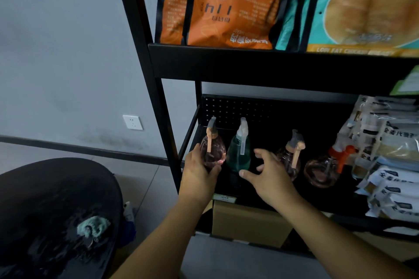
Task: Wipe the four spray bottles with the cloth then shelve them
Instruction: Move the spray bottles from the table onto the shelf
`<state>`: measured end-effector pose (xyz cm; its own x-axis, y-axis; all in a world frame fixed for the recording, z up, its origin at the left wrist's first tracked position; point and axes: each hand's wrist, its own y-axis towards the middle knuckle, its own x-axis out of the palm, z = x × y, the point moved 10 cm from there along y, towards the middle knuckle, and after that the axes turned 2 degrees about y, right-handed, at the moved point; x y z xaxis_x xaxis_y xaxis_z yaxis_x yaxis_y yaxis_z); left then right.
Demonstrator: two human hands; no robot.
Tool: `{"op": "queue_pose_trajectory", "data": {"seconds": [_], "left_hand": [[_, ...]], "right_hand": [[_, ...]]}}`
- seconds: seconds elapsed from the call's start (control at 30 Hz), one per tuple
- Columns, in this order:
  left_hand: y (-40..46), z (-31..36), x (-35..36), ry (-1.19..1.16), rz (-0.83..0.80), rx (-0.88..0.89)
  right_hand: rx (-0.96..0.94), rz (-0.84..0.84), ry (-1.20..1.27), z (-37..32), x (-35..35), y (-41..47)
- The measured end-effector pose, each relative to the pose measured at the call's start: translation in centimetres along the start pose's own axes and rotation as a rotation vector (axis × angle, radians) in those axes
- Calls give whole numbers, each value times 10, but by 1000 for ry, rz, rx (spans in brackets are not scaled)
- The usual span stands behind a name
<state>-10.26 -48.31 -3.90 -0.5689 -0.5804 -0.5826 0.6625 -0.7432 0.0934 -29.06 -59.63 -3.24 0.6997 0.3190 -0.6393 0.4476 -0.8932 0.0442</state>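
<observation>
All four spray bottles stand on the black shelf (260, 192) now, in one row from left to right: a pink bottle (213, 150), a green bottle (239, 154), a second pink bottle (290, 158) and a round pink bottle with an orange trigger (323, 168). Your left hand (198, 173) grips the leftmost pink bottle around its near side, so this one is not released yet. Your right hand (269, 174) is open, with the fingers spread, and it holds nothing; it hovers just beside the green bottle, between it and the second pink bottle. I cannot tell if it touches either one.

I judge that the shelving is almost finished: what is left is to let go of the left bottle and perhaps to straighten the row. Whether every bottle was wiped, the view does not show.

The cloth (93, 226), grey-green and crumpled, lies on a dark round surface (56, 188) at the near left, well apart from the shelf.

To the right of the bottles, on the same shelf, packets (390, 165) are piled. The shelf above carries an orange bag (222, 4) and a teal bag (367, 6). A cardboard box (247, 222) sits below. Behind, at the left, there is a grey wall with a white socket (132, 122), a dark baseboard and a tiled floor.
</observation>
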Motion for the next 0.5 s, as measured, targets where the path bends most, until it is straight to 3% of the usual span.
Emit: {"op": "queue_pose_trajectory", "data": {"seconds": [0.27, 0.5], "left_hand": [[-49, 28, -19, 50, 11, 15], [-81, 61, 9, 82, -68, 85]], "right_hand": [[40, -23, 14, 18, -38, -54], [104, 34, 43, 51, -89, -80]]}}
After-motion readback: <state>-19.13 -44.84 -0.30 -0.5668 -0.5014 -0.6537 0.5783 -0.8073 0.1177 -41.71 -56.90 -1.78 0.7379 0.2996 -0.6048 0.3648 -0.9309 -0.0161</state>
